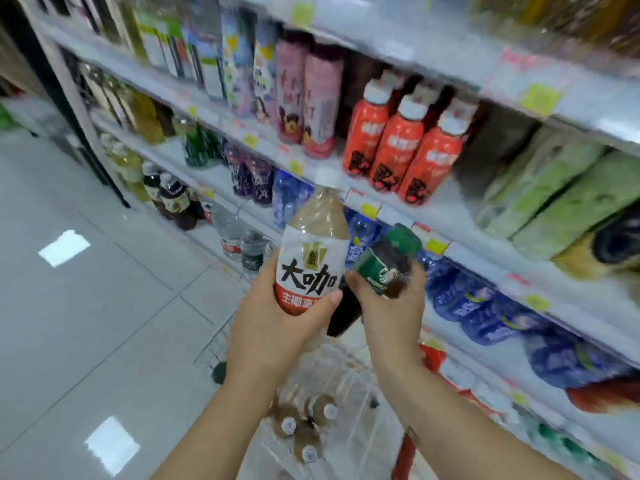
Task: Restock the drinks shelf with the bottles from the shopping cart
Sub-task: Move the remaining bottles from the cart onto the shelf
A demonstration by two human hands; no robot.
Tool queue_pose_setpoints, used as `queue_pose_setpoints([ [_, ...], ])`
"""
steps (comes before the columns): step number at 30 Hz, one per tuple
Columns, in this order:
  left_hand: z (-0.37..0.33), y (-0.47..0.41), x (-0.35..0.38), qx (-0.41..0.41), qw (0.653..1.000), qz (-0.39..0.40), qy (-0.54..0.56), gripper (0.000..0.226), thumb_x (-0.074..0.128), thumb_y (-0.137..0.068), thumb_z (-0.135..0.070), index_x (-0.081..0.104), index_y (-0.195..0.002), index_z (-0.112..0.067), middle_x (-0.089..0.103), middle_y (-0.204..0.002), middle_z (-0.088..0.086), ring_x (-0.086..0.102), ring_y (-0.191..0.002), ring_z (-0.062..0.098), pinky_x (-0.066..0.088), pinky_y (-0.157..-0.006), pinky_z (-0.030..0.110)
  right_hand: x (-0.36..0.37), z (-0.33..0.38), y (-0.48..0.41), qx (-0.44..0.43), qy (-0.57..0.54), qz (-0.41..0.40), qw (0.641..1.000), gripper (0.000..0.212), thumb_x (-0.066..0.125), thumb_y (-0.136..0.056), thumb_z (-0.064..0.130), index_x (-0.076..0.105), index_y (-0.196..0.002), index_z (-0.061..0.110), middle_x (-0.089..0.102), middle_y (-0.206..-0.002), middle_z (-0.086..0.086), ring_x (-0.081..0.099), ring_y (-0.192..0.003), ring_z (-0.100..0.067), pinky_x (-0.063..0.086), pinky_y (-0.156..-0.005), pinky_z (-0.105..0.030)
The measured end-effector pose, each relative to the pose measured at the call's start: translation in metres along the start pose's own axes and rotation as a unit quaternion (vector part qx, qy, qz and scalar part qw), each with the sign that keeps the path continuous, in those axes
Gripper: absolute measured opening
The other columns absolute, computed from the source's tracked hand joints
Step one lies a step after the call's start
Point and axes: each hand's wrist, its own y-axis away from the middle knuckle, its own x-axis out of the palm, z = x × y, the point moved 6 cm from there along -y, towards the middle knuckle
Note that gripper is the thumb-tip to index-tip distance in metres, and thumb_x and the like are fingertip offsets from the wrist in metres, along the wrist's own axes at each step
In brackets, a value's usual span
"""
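Our left hand [277,317] wraps the lower label of the milk-coffee bottle [313,258], thumb across the front, bottle upright; our right hand [391,306] is curled round the dark green-capped bottle [384,268], which leans to the right; the two bottles touch or nearly touch at mid-body. Both are held above the shopping cart [213,351], where more capped bottles [304,427] lie; the drinks shelf [457,220] stands just to the right, with red bottles [398,143] on it.

Handling, judged: full plastic bottles, moderately heavy, walls slightly yielding; sleeve labels likely slick, so grip at the waist of the label, not the tapering shoulder; the cap is too narrow for a one-handed carry; not fragile, but a dropped bottle could dent or roll.
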Motion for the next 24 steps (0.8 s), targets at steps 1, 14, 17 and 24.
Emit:
queue_pose_setpoints([
  [1, -0.025, 0.001, 0.006, 0.025, 1.000, 0.016, 0.007, 0.051, 0.078, -0.056, -0.051, 0.051, -0.099, -0.055, 0.065, -0.093, -0.028, 0.062, -0.082, -0.008, 0.054, -0.073, 0.029, -0.012, 0.032, 0.003, -0.046, -0.004, -0.010, 0.999, 0.063, 0.079, -0.070, 0.008, 0.047, -0.121, 0.024, 0.059, -0.098, 0.019, 0.059, -0.075, 0.017, 0.046, -0.067, -0.004],
  [14, -0.285, 0.053, 0.162, 0.328, 0.922, 0.187, 0.090, 0.055, 0.078, -0.072, -0.033, 0.047, -0.111, -0.056, 0.063, -0.110, -0.022, 0.060, -0.104, -0.002, 0.048, -0.082, 0.014, -0.216, 0.289, 0.010, -0.418, -0.094, -0.115, 0.896, 0.067, 0.074, -0.073, 0.000, 0.041, -0.127, 0.020, 0.057, -0.119, 0.008, 0.060, -0.106, -0.001, 0.046, -0.085, -0.014],
  [17, -0.313, 0.058, 0.207, 0.378, 0.905, 0.180, 0.071, 0.070, 0.077, -0.069, -0.039, 0.039, -0.127, -0.050, 0.051, -0.125, -0.023, 0.046, -0.124, 0.010, 0.044, -0.098, 0.035, -0.267, 0.309, 0.004, -0.475, -0.076, -0.140, 0.865, 0.071, 0.080, -0.070, 0.012, 0.038, -0.123, 0.035, 0.053, -0.121, 0.014, 0.055, -0.114, -0.003, 0.045, -0.094, -0.019],
  [24, -0.348, 0.049, 0.297, 0.394, 0.898, 0.190, 0.054, 0.072, 0.080, -0.068, -0.026, 0.039, -0.122, -0.051, 0.048, -0.117, -0.036, 0.046, -0.116, -0.007, 0.044, -0.096, 0.023, -0.359, 0.312, -0.040, -0.523, 0.011, -0.206, 0.827, 0.081, 0.084, -0.065, 0.014, 0.040, -0.117, 0.058, 0.050, -0.114, 0.028, 0.052, -0.108, -0.001, 0.042, -0.093, -0.018],
])
